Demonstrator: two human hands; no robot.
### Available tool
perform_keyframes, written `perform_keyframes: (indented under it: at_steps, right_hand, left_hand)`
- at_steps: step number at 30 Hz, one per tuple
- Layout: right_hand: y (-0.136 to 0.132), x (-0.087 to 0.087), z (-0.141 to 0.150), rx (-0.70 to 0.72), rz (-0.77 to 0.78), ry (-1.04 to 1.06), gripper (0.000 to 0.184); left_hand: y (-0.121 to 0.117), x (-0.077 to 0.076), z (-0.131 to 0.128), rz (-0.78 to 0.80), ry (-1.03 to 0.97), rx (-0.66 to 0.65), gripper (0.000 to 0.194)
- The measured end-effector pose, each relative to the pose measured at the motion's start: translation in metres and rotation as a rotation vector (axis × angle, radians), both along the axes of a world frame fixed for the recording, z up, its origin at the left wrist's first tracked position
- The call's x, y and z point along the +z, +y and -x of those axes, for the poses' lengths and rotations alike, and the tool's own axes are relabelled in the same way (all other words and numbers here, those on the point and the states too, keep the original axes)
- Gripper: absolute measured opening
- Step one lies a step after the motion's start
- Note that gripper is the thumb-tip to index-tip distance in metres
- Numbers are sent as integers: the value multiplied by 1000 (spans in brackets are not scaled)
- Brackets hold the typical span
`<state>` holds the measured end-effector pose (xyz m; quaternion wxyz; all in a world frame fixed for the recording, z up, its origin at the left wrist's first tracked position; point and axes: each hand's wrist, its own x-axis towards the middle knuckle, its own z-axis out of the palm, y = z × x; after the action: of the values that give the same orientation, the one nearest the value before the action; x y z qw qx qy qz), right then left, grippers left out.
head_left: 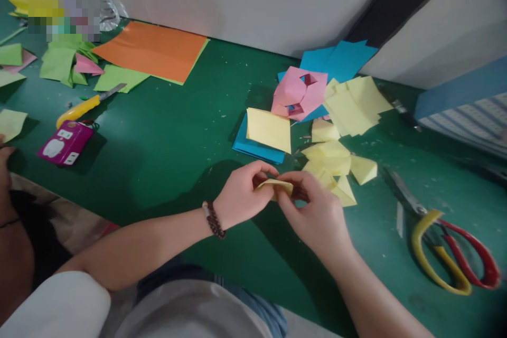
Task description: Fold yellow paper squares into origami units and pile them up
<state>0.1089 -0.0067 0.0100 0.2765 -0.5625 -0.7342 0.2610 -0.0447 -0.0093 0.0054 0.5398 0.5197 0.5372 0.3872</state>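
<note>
Both my hands meet over the green table (166,137) near its front edge. My left hand (240,195), with a bead bracelet at the wrist, pinches one end of a small folded yellow paper piece (277,186). My right hand (317,211) pinches the other end, fingers closed on it. Just behind my right hand lie several folded yellow paper pieces (332,161). Farther back sits a pink folded paper shape (299,94) beside a yellow square on blue sheets (267,129).
Two pairs of scissors, yellow and red handled (451,253), lie at the right. A yellow utility knife (83,107) and a magenta box (65,142) lie at the left, with an orange sheet (152,50) and green scraps behind. Another person's arm (8,211) shows at the left edge.
</note>
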Motion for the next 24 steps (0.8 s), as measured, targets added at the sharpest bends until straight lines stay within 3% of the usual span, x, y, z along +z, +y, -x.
perform_keyframes:
  at_steps: [6,12,20,24]
  right_hand:
    - [2,1,-1,90,-149,-77,12]
    - [0,2,-1,50,-79,-127,8]
    - [3,-4,-4,31,-190,-228,18]
    - [4,0,-4,156,-176,-178,13]
  left_hand:
    - [-5,-3,5,-198,155,-85,45]
    - [-4,-3,4,-163,196,-108,42]
    - [-5,-1,2,-109,118,-168,40]
    - [-4,-3,2,-7,24,-145,36]
